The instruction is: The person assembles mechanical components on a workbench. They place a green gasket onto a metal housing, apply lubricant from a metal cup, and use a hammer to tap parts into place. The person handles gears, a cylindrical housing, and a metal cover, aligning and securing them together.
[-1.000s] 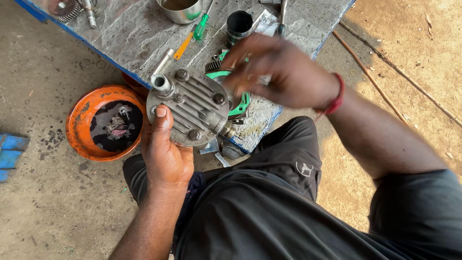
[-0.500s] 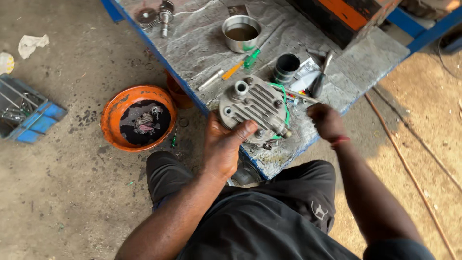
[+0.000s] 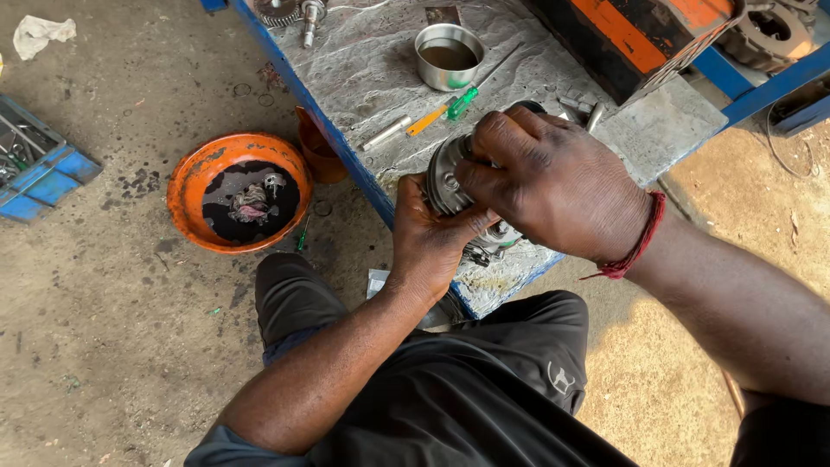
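Observation:
A grey finned metal engine part (image 3: pixel 445 177) is held over the near corner of a blue-edged workbench (image 3: pixel 363 69). My left hand (image 3: pixel 432 238) grips it from below, thumb against its side. My right hand (image 3: pixel 553 186), with a red thread band at the wrist, is closed over the top of the same part and hides most of it. Only the left rim with bolt holes shows.
On the bench lie a steel bowl of dark liquid (image 3: pixel 448 56), an orange-and-green screwdriver (image 3: pixel 443 111) and a metal pin (image 3: pixel 386 132). An orange basin with oily rags (image 3: pixel 240 190) sits on the concrete floor at left, a blue tool tray (image 3: pixel 35 164) further left.
The finned part has been turned from face-up to edge-on. My right hand moved from the bench at right onto the top of it. The view shifted closer.

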